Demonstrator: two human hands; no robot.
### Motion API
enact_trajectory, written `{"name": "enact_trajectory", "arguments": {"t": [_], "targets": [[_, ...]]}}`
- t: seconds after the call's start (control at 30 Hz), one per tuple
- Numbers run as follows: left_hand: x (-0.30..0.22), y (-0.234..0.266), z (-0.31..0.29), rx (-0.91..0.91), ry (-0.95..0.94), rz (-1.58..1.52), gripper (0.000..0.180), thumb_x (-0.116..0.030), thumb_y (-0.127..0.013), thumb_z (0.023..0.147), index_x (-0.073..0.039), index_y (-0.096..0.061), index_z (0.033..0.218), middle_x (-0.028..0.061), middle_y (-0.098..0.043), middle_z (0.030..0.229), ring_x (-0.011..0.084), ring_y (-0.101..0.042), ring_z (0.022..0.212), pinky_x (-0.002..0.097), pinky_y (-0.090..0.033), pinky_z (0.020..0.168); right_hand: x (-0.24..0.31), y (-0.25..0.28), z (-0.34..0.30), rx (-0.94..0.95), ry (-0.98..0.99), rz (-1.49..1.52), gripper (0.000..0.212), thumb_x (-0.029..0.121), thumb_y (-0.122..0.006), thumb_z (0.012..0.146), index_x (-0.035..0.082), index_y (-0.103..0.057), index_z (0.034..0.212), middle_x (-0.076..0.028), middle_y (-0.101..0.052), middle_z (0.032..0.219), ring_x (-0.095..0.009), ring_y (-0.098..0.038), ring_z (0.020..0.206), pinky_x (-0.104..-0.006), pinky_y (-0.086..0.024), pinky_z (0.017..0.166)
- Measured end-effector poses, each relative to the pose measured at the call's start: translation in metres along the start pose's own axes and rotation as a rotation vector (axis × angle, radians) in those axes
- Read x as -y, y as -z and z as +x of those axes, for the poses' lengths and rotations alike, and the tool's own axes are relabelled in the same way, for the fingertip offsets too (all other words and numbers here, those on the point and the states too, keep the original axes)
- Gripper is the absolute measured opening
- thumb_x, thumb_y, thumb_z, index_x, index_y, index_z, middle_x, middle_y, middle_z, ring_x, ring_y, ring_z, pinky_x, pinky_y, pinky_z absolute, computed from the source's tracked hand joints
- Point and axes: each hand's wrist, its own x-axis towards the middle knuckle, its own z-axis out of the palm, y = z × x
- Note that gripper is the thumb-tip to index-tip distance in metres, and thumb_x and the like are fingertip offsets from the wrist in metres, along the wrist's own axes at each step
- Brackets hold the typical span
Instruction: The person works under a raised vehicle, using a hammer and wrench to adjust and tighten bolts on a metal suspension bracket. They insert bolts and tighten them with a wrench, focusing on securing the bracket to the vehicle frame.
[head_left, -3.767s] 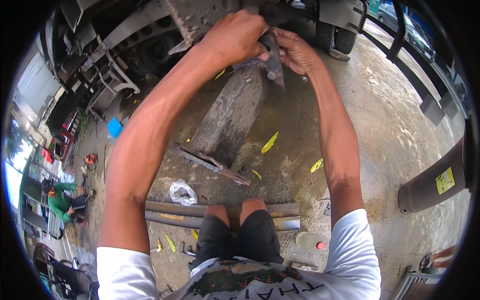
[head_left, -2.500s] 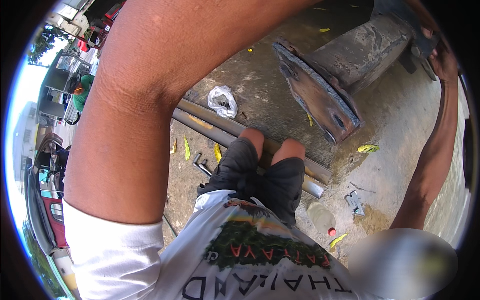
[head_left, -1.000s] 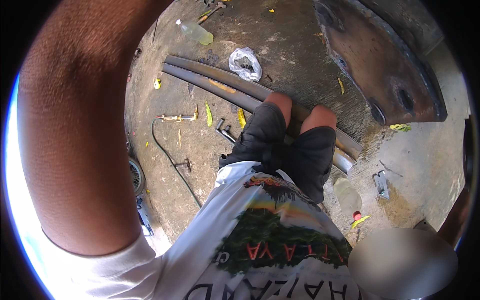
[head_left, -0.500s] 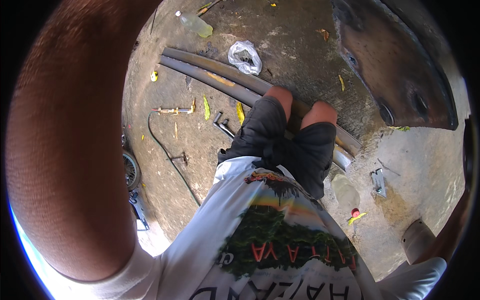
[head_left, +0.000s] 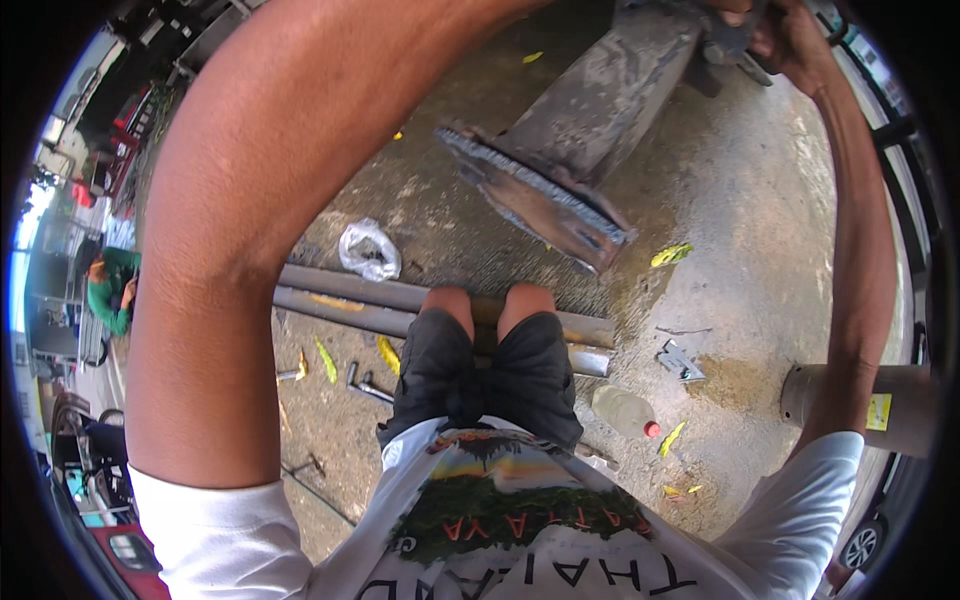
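Observation:
A heavy, rusty steel post (head_left: 610,95) with a wide, rough-edged plate (head_left: 535,195) across its lower end hangs tilted in front of me, above the concrete. At its upper end, near the top right, my right hand (head_left: 797,50) is closed around the dark metal. My left arm arches across the upper left and leaves the picture at the top. A few fingers of what looks like my left hand (head_left: 735,10) show at the top edge, curled on the same metal end; the rest of that hand is out of sight.
Two long steel bars (head_left: 350,308) lie across the floor by my knees. Around them are a clear plastic bag (head_left: 369,250), a bottle with a red cap (head_left: 622,411), a metal bracket (head_left: 680,361) and a grey cylinder (head_left: 825,398). A person in green (head_left: 112,290) is at far left.
My view has swung, bringing my right arm and the grip on the steel post into sight. The steel piece has shifted left and turned, and now shows its post and plate edge.

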Motion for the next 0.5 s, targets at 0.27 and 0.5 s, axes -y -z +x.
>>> {"name": "enact_trajectory", "arguments": {"t": [0.27, 0.5], "targets": [[-0.01, 0.038, -0.042, 0.08, 0.073, -0.195, 0.028, -0.012, -0.071, 0.086, 0.005, -0.07, 0.108, 0.0266, -0.072, 0.096, 0.0428, -0.072, 0.094, 0.0498, -0.058, 0.082, -0.013, -0.014, -0.025, -0.155, 0.281, 0.082, 0.031, 0.032, -0.051, 0.107, 0.009, -0.061, 0.125, -0.001, -0.067, 0.117, -0.011, -0.061, 0.092, -0.0263, -0.046, 0.071], [-0.011, 0.08, -0.216, -0.292, 0.231, -0.443, 0.041, -0.025, -0.076, 0.089, -0.005, -0.073, 0.124, 0.0172, -0.076, 0.108, 0.0242, -0.074, 0.096, 0.0363, -0.057, 0.085, -0.025, -0.052, -0.063, -0.313, 0.281, 0.14, 0.054, 0.045, -0.059, 0.103, 0.0, -0.057, 0.131, -0.012, -0.067, 0.12, -0.019, -0.063, 0.103, -0.0299, -0.05, 0.082]]}}
